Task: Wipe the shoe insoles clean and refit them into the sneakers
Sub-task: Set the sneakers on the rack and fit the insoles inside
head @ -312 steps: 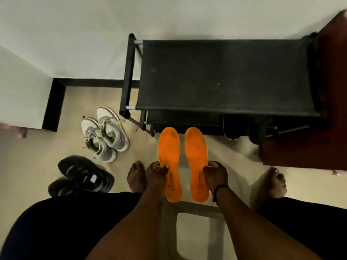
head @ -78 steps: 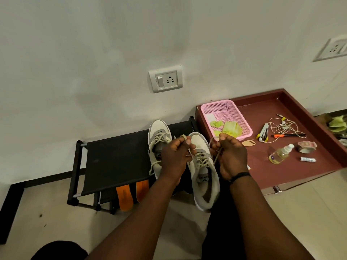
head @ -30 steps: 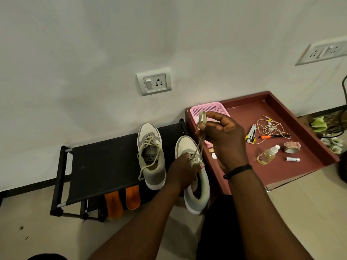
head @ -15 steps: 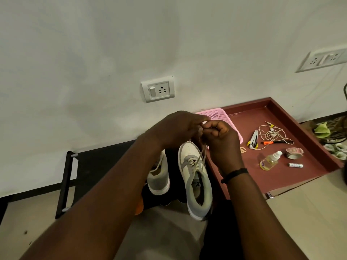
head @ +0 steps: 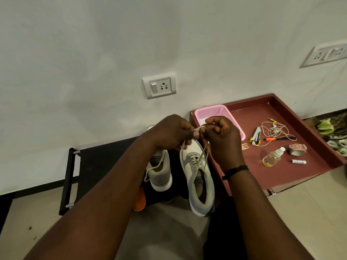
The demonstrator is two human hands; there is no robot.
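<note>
Both hands raised over the black fabric shoe rack (head: pixel 105 162), left hand (head: pixel 169 135) and right hand (head: pixel 221 136) each pinching the beige shoelace (head: pixel 203 155) of the right grey-and-cream sneaker (head: pixel 199 182); pull ends evenly, keep tension; orange foam insole (head: pixel 139 202) waits on the floor below.

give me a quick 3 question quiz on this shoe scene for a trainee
1. True or false: both hands pinch the lace of the right-side sneaker.
2. Which stands nearest the tape roll? A) pink basket B) small bottle C) wall socket
3. Fill in: an orange insole peeks out below the black ____.

Key: 1 true; 2 B; 3 rack
</note>
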